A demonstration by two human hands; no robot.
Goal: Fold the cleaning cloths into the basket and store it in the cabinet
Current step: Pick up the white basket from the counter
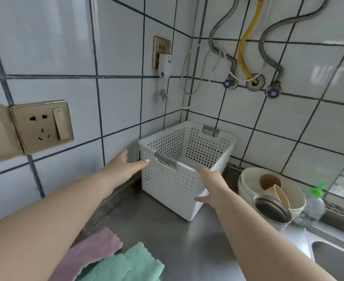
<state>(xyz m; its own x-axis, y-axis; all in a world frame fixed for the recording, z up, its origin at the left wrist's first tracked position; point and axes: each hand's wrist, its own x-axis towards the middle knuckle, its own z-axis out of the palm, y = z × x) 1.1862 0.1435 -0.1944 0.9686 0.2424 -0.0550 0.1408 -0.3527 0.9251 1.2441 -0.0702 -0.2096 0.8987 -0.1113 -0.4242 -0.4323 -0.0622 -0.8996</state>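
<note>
- Head camera, looking down on a stainless-steel countertop [167,236]: a white perforated plastic basket with grey handles [179,169] stands empty in the tiled corner, tilted slightly in the frame.
- Left hand [124,165] reaches along the basket's left side, fingers straight and relaxed; one fingertip meets the rim just beside the near grey handle.
- Right hand [211,185] lies against the basket's right front corner, fingers extended past the near rim and the thumb spread low against the wall; whether the fingers clasp the rim cannot be told.
- Pink cleaning cloth [98,246] and mint-green cleaning cloth [124,264] lie crumpled at the counter's near edge, overlapping, well apart from both hands and outside the basket.
- Right of the basket, cream bowls [297,199] hold a brown cup, with a glass jar [272,211] in front and a green-capped clear bottle [315,201] beside the sink [335,258].
</note>
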